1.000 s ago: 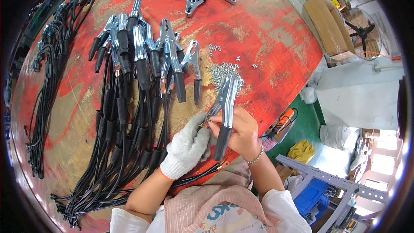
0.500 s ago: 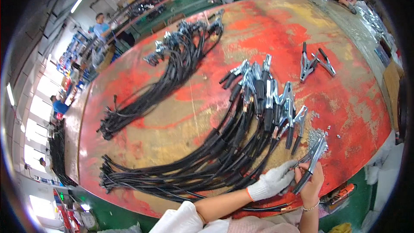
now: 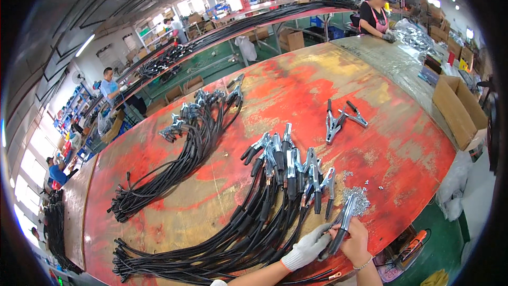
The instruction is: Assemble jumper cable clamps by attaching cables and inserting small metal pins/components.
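Observation:
My right hand (image 3: 355, 242), bare with a bracelet, is closed around a black-handled metal battery clamp (image 3: 348, 213), jaws pointing away from me. My left hand (image 3: 307, 248), in a white knit glove, is closed at the near end of the same clamp; its fingertips are partly hidden. Beyond the hands lies a small pile of metal nuts (image 3: 360, 204). To the left, several clamps (image 3: 291, 167) sit on the ends of a black cable bundle (image 3: 238, 238). A cable end with a copper lug (image 3: 334, 275) lies near the table edge. Two loose clamps (image 3: 333, 126) rest farther off.
Another black cable bundle (image 3: 185, 164) with clamps lies at the far left of the worn red table (image 3: 407, 153). A cardboard box (image 3: 459, 111) stands beyond the right edge. A co-worker (image 3: 374, 16) stands at the far right corner, another person (image 3: 109, 85) at the left.
My view has tilted up, so the table sits lower and more of the room shows. Both hands stay on the clamp in much the same pose.

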Motion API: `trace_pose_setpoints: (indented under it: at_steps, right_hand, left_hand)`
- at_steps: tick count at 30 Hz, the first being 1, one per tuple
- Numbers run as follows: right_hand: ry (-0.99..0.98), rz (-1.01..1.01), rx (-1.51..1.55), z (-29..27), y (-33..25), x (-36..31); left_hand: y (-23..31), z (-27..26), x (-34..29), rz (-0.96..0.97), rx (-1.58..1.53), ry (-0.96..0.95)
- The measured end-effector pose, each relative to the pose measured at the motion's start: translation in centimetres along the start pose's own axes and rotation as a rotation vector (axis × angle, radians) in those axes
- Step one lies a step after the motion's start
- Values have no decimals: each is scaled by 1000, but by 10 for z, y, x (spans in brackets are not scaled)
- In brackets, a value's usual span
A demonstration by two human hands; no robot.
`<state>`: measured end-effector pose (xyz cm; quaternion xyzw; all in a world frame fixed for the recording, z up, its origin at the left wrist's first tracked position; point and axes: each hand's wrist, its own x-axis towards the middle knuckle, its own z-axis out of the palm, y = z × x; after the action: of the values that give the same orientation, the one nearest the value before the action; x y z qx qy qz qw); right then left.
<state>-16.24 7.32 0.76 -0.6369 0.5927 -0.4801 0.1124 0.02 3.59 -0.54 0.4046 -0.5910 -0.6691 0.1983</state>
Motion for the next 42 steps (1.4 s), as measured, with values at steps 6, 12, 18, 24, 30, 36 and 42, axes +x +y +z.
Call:
trace_pose_setpoints:
  at_steps: [6, 12, 18, 24, 30, 36, 42]
  right_hand:
    - [-29, 49, 56, -1, -3, -1]
    - [-54, 30, -43, -1, -5, -1]
    - [-82, 23, -30, 0, 9, -8]
    - [-70, -1, -185, -2, 10, -5]
    - [-83, -34, -104, -9, 4, -10]
    - [-64, 82, 26, 5, 6, -14]
    - [-54, -22, 2, -7, 16, -22]
  left_hand:
    - [17, -2, -7, -34, 36, -28]
    - [14, -3, -8, -20, -4, 3]
    - [-13, -2, 2, 53, -123, -37]
    - [-5, 6, 5, -2, -143, 26]
    - [0, 10, -1, 78, -226, 48]
    - [8, 4, -5, 65, -180, 40]
    - [2, 3, -4, 26, -279, 19]
